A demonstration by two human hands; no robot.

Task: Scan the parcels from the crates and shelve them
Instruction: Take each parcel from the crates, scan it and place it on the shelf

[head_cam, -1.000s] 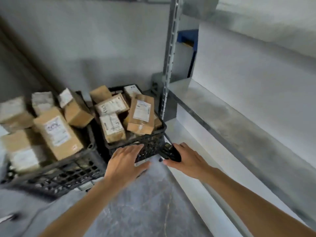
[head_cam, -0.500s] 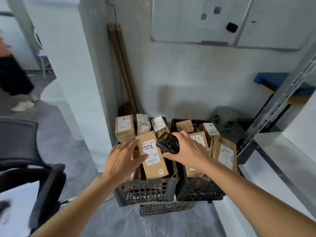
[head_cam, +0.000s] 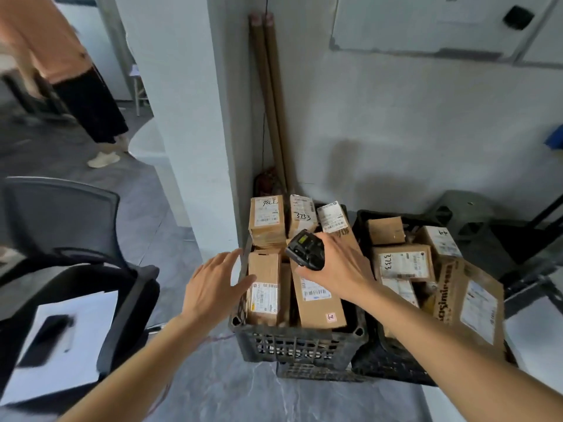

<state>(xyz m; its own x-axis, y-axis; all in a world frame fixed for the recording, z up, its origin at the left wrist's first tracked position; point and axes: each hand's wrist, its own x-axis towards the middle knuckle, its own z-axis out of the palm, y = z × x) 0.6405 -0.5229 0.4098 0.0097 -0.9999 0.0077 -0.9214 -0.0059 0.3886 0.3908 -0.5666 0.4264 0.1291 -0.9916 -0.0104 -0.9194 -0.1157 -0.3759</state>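
Observation:
Two black plastic crates stand side by side on the floor, a left crate and a right crate, both full of brown cardboard parcels with white labels. My right hand grips a black handheld scanner above the left crate's parcels, over a tall parcel with a barcode label. My left hand hovers with straight, spread fingers at the left crate's left edge, fingertips next to an upright parcel. A larger printed box leans in the right crate.
A black office chair with white paper and a dark phone on its seat stands at the left. A white pillar and cardboard tubes rise behind the crates. Another person stands far left. A stool sits behind the right crate.
The view has swung left from the shelf to face the crates. My left hand has shifted left, off the labelled parcel toward the crate's edge. The scanner stays in my right hand.

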